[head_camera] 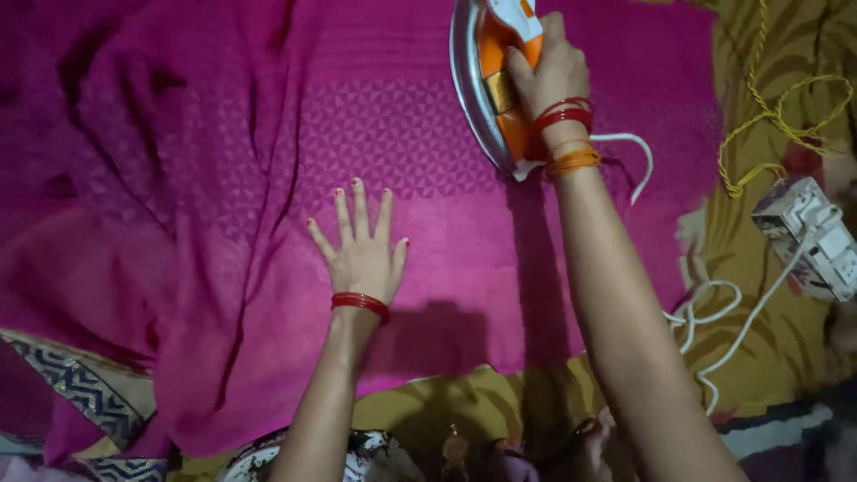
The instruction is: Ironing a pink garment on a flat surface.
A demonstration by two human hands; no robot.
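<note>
A large magenta patterned cloth (268, 178) lies spread over a yellow-patterned surface. My left hand (361, 250) rests flat on the cloth with its fingers spread, a red bangle on the wrist. My right hand (549, 76) grips the handle of an orange and white clothes iron (495, 89), whose metal soleplate is tilted up on its edge at the top of the cloth. Red and orange bangles circle that wrist.
The iron's white cord (714, 321) runs right to a white power strip (812, 236) on the yellow-patterned cover (768, 178). A yellow twisted string (768, 125) lies at the upper right. The cloth is creased at the left, with a blue-patterned border (80, 393) at the lower left.
</note>
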